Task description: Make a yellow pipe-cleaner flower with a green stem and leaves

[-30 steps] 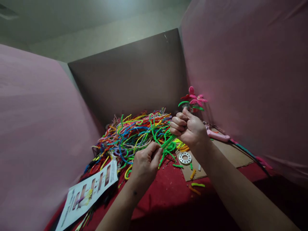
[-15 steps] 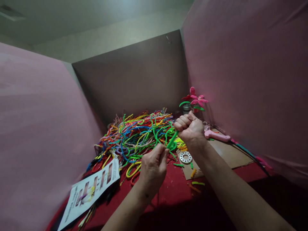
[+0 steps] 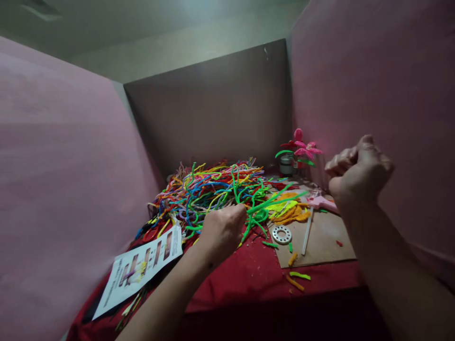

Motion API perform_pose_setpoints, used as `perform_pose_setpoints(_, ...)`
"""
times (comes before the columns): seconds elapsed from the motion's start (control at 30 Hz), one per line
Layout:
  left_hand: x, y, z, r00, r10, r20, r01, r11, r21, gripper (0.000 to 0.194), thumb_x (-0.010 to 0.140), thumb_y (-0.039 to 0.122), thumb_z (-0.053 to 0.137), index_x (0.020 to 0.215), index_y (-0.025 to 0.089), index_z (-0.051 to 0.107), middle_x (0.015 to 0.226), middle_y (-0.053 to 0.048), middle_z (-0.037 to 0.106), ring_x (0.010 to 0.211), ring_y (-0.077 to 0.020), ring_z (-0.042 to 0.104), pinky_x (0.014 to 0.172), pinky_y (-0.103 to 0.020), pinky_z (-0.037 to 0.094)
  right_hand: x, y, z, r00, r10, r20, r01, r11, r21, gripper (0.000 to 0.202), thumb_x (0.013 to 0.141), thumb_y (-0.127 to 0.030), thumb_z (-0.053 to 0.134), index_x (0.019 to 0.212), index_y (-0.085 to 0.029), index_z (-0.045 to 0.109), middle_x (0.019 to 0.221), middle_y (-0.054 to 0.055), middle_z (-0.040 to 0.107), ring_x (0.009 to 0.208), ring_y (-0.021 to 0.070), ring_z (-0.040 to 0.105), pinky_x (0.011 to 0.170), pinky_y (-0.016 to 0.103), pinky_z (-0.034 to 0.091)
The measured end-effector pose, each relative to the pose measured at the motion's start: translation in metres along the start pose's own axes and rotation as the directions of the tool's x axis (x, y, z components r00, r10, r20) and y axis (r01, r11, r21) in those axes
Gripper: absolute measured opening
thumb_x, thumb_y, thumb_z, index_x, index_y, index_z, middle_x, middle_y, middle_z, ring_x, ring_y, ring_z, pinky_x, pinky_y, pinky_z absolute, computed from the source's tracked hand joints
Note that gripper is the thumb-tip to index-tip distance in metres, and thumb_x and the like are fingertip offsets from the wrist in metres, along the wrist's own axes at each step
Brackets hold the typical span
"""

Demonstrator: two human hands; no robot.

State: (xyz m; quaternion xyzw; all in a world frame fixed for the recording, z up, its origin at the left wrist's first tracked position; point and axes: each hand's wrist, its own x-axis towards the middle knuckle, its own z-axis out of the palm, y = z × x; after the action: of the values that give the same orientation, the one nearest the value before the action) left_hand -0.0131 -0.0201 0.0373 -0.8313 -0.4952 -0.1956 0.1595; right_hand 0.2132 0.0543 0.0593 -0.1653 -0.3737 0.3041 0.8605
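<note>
A: What lies left of the hands?
B: A printed sheet, tilted, on the red tabletop, and beyond the left hand a heap of multicoloured fuzzy stems

A: And the left hand itself?
B: Closed in a pinch on the green fuzzy strands, which fan out from it towards the right hand

A: What's between the hands?
B: Nearer the left one, a pale ring with holes on cardboard. Past that, yellow and orange fuzzy pieces, then a grey jar farther back, a white stick and pink fuzzy flowers. A pink tool sits just left of the right wrist

A: The right hand?
B: Raised well apart from the left, fingers curled into a fist; I can't tell whether anything is inside
</note>
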Motion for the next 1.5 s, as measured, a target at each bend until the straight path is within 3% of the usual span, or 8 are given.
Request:
perform_pose_setpoints(0.07, 0.004, 0.001, 0.004, 0.998, 0.054, 0.024, -0.056, 0.997, 0.057, 0.018, 0.081, 0.013, 0.038, 0.070, 0.017, 0.053, 0.060, 0.000, 0.057, 0.051, -0.0109, 0.047, 0.047, -0.023, 0.028, -0.019, -0.011, 0.013, 0.953, 0.008, 0.304, 0.069, 0.968, -0.241, 0.014, 0.080, -0.025, 0.049, 0.067, -0.020, 0.048, 0.052, -0.005, 0.043, 0.044, 0.0082, 0.039, 0.046, 0.023, 0.031)
perform_pose_setpoints(0.17, 0.011, 0.007, 0.011, 0.988, 0.150, 0.030, -0.153, 0.976, 0.152, 0.019, 0.078, 0.012, 0.040, 0.074, 0.017, 0.057, 0.067, -0.004, 0.061, 0.054, -0.0145, 0.053, 0.046, -0.025, 0.032, -0.056, -0.011, 0.034, 0.635, 0.297, 0.713, 0.208, 0.823, -0.529, 0.022, 0.079, -0.036, 0.053, 0.068, -0.017, 0.052, 0.064, -0.001, 0.051, 0.061, 0.0109, 0.046, 0.059, 0.025, 0.035)
perform_pose_setpoints(0.27, 0.013, 0.011, 0.015, 0.968, 0.248, 0.028, -0.249, 0.948, 0.197, 0.019, 0.078, 0.012, 0.041, 0.068, 0.016, 0.057, 0.063, -0.005, 0.060, 0.056, -0.0167, 0.056, 0.049, -0.027, 0.037, -0.077, 0.002, 0.037, 0.382, 0.540, 0.750, 0.166, 0.758, -0.630, 0.044, 0.087, -0.047, 0.032, 0.058, -0.017, 0.044, 0.057, -0.001, 0.045, 0.053, 0.0098, 0.039, 0.052, 0.024, 0.030)
perform_pose_setpoints(0.5, 0.007, 0.004, 0.002, 0.932, 0.363, -0.014, -0.342, 0.891, 0.299, 0.019, 0.087, 0.017, 0.034, 0.082, 0.015, 0.052, 0.071, -0.003, 0.056, 0.061, -0.0161, 0.053, 0.061, -0.031, 0.038, -0.075, 0.020, 0.007, 0.228, 0.767, 0.599, -0.372, 0.638, -0.675, 0.043, 0.079, -0.057, 0.043, 0.062, -0.017, 0.043, 0.048, -0.008, 0.029, 0.039, 0.0046, 0.018, 0.037, 0.021, 0.012)
perform_pose_setpoints(0.73, 0.005, -0.046, -0.003, 0.956, 0.235, -0.176, -0.154, 0.912, 0.379, 0.018, 0.086, 0.019, 0.039, 0.078, 0.017, 0.055, 0.072, -0.005, 0.057, 0.072, -0.0181, 0.051, 0.072, -0.033, 0.034, -0.068, 0.016, 0.007, 0.361, 0.820, 0.444, -0.416, 0.568, -0.710, 0.027, 0.075, -0.041, 0.057, 0.071, -0.014, 0.059, 0.040, -0.009, 0.026, 0.036, 0.0037, 0.019, 0.036, 0.021, 0.011)
perform_pose_setpoints(0.9, -0.004, -0.075, 0.001, 0.948, -0.011, -0.317, -0.023, 0.994, -0.104, 0.019, 0.086, 0.022, 0.043, 0.079, 0.018, 0.060, 0.072, -0.003, 0.060, 0.070, -0.0149, 0.052, 0.070, -0.029, 0.037, -0.062, 0.011, 0.010, 0.283, 0.880, 0.382, -0.598, 0.473, -0.647, 0.025, 0.072, -0.037, 0.060, 0.074, -0.012, 0.061, 0.041, -0.010, 0.021, 0.036, 0.0022, 0.012, 0.036, 0.021, 0.005)
perform_pose_setpoints(1.2, -0.009, -0.065, 0.021, 0.771, -0.601, 0.210, 0.201, -0.084, -0.976, 0.022, 0.066, 0.034, 0.066, 0.073, 0.014, 0.059, 0.058, 0.003, 0.051, 0.042, -0.0050, 0.043, 0.043, -0.019, 0.035, -0.059, 0.010, 0.012, 0.303, 0.867, 0.396, -0.640, 0.493, -0.590, 0.023, 0.073, -0.035, 0.060, 0.076, -0.012, 0.059, 0.042, -0.011, 0.020, 0.037, 0.0026, 0.012, 0.036, 0.020, 0.006)
perform_pose_setpoints(1.5, 0.002, 0.006, 0.029, 0.893, -0.406, 0.193, 0.153, -0.129, -0.980, 0.024, 0.071, 0.037, 0.063, 0.071, 0.013, 0.062, 0.051, 0.003, 0.046, 0.044, -0.0048, 0.037, 0.044, -0.019, 0.029, -0.076, 0.000, 0.035, 0.431, 0.715, 0.551, -0.238, 0.679, -0.695, 0.032, 0.077, -0.043, 0.053, 0.060, -0.016, 0.050, 0.047, -0.007, 0.028, 0.042, 0.0050, 0.020, 0.039, 0.022, 0.013)
